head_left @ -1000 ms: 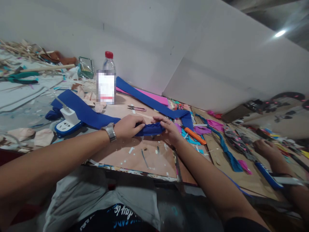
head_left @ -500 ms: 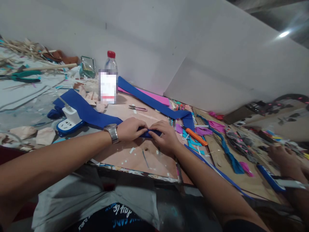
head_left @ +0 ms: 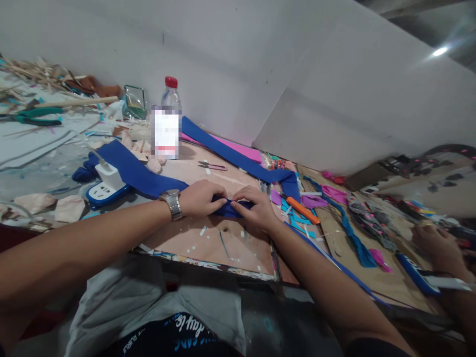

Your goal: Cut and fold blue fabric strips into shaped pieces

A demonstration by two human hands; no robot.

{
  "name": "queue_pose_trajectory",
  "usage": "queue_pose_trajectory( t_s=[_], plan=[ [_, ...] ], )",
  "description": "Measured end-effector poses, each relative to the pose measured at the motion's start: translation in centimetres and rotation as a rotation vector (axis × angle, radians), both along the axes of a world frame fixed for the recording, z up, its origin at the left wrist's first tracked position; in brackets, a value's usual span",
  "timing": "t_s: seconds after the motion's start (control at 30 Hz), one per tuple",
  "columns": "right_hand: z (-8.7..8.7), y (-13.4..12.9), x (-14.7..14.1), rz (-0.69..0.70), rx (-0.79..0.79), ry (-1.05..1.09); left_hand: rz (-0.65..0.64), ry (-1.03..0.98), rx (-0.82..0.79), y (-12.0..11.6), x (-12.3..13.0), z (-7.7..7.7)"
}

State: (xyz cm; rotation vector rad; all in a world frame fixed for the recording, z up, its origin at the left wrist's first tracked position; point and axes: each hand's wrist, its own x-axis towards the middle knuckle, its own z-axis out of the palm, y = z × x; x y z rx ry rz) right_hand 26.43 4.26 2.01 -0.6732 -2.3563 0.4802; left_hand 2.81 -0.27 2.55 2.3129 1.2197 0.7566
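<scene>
A long blue fabric strip [head_left: 152,183] runs in from the left beneath my left wrist to my fingers. My left hand [head_left: 204,198], with a metal watch on its wrist, pinches the strip between thumb and finger. Close beside it, my right hand [head_left: 256,206] grips the same strip, its thumb and fingertips nearly touching those of the left. A dark, folded part of the strip shows between and below the fingertips. Behind the hands lie small thread snips [head_left: 212,166] on the pinkish board [head_left: 208,243].
A red-capped bottle [head_left: 171,91] stands behind a blurred bright rectangle [head_left: 166,131]. On the left are a power strip [head_left: 107,191] with a plug and green-handled pliers [head_left: 40,116]. An orange cutter [head_left: 303,210] lies right. Another person's hand [head_left: 437,243] is at the far right.
My fingertips have shifted slightly along the blue strip, and more of its fold shows beneath them. The strip on the left has slid a little.
</scene>
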Motion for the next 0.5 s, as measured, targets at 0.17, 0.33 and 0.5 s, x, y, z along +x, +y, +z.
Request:
queue_pose_trajectory(
  t_s=[0.17,0.33,0.5],
  plan=[
    [0.10,-0.15,-0.01,0.014,0.050,-0.012,-0.026,0.021,-0.049,-0.12,-0.05,0.44],
    [-0.02,-0.16,0.09,0.026,0.088,-0.005,-0.055,0.020,-0.079,-0.17,-0.18,0.66],
    [-0.28,-0.16,0.15,0.055,0.113,0.014,-0.075,0.028,-0.085,-0.10,-0.06,0.46]
  ],
)
